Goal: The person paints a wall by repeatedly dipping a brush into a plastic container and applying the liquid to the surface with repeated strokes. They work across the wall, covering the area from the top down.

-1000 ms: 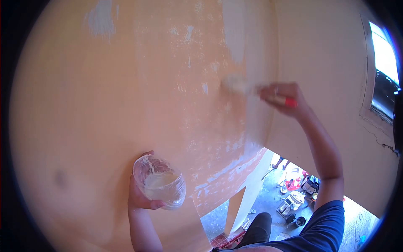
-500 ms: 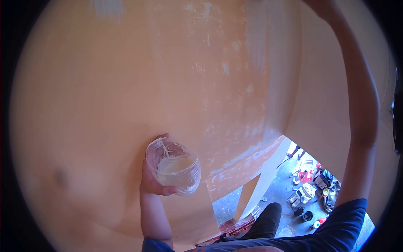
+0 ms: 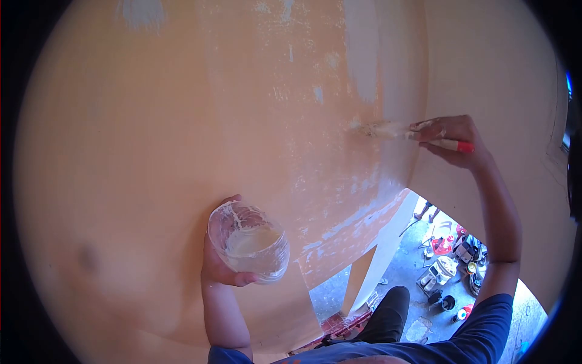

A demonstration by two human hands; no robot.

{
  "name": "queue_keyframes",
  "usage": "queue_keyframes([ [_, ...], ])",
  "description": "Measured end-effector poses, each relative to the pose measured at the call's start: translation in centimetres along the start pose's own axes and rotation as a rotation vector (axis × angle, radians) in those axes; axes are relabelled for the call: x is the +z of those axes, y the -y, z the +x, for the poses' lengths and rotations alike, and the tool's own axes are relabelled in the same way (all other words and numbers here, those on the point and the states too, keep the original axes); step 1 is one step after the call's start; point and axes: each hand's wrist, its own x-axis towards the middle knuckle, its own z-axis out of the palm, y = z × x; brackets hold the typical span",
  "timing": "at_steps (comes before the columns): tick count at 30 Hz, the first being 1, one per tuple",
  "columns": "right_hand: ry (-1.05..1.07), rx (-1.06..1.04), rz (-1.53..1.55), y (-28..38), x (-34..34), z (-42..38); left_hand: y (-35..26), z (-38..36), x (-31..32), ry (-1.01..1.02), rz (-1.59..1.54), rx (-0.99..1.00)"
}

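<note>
My left hand (image 3: 221, 262) is wrapped round a clear plastic cup (image 3: 267, 267), which is tilted a little and holds white paint (image 3: 248, 241). Paint streaks cover the inside of the cup. On the right, my right hand (image 3: 451, 136) grips a paintbrush (image 3: 394, 131) by its pale handle with a red end. The bristles point left and lie against or very near the orange wall (image 3: 151, 121); contact is hard to make out. White patches and streaks mark the wall around and above the brush.
Another plain wall (image 3: 479, 67) meets the painted one at a corner on the right. Far below is a floor (image 3: 418, 291) with a black bucket (image 3: 448, 303), red items and other clutter. A person's legs (image 3: 427, 211) show there. My own leg (image 3: 388, 315) is beneath me.
My right hand has come down from the top edge, bringing the paintbrush into view at the wall. My left hand and the cup have hardly moved.
</note>
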Motion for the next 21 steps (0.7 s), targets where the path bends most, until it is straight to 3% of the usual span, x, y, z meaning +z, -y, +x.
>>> queue_keyframes([
  [3, 0.088, 0.067, -0.069, -0.9, -2.1, 2.6, 0.1, 0.1, 0.0, 0.035, 0.015, 0.006],
  [5, 0.043, 0.217, -0.039, -2.3, -3.8, 6.1, 0.0, 0.3, 0.1, 0.039, -0.007, 0.035],
  [7, -0.05, 0.168, 0.095, -4.7, -5.4, 9.1, -0.1, 0.3, 0.4, 0.028, 0.002, 0.026],
  [10, -0.102, 0.111, -0.097, -2.0, -8.0, 12.2, -0.2, 0.3, 0.7, 0.007, -0.009, 0.034],
  [12, -0.33, 0.117, -0.124, -2.9, -8.8, 12.6, -0.2, 0.2, 0.7, 0.006, -0.022, 0.038],
  [15, -0.314, 0.033, -0.293, -9.2, -6.5, 8.4, 0.2, 0.0, 0.4, 0.003, -0.04, 0.047],
  [21, -0.151, 0.021, -0.128, -1.6, 2.4, -1.0, 0.1, 0.0, 0.2, 0.039, -0.02, 0.049],
])
